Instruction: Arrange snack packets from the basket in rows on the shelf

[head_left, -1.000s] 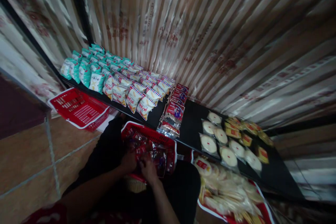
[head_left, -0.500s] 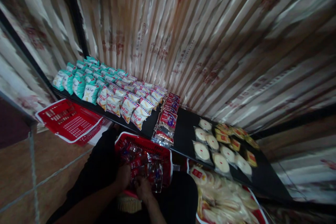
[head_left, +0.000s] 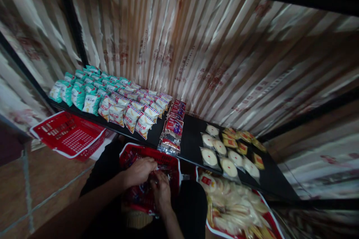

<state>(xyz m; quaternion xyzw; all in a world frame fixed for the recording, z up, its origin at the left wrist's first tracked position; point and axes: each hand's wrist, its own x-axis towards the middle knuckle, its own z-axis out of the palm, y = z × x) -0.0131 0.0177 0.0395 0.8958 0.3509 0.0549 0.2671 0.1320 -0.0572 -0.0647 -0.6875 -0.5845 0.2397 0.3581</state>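
Both hands are in the red basket (head_left: 179,168) on the person's lap, which sits just below the front edge of the black shelf (head_left: 193,138).
- Left hand (head_left: 138,170): palm down, fingers bent, resting on the clear-wrapped snack packets (head_left: 140,194) in the basket.
- Right hand (head_left: 161,190): fingers curled, tips touching the same pile, almost meeting the left fingertips.
- Grip: the view is dark and blurred here, so I cannot tell whether either hand has closed on a packet or only presses on the pile.

On the shelf, left to right:
- teal snack bags (head_left: 75,93) in rows at the far left
- white bags with red and blue stripes (head_left: 131,114) right beside them
- a stack of red-and-blue packets (head_left: 172,129) just above the lap basket's far rim
- round rice crackers in clear packs (head_left: 221,153)
- small yellow-and-red packets (head_left: 238,142) behind those

Elsewhere:
- A second red basket (head_left: 70,140) sits on the tiled floor (head_left: 28,186) to the left, under the teal bags.
- A red-rimmed tray of cracker packs (head_left: 235,205) sits at lower right, beside the person's knee.
- A striped backing panel (head_left: 196,44) stands behind the shelf.
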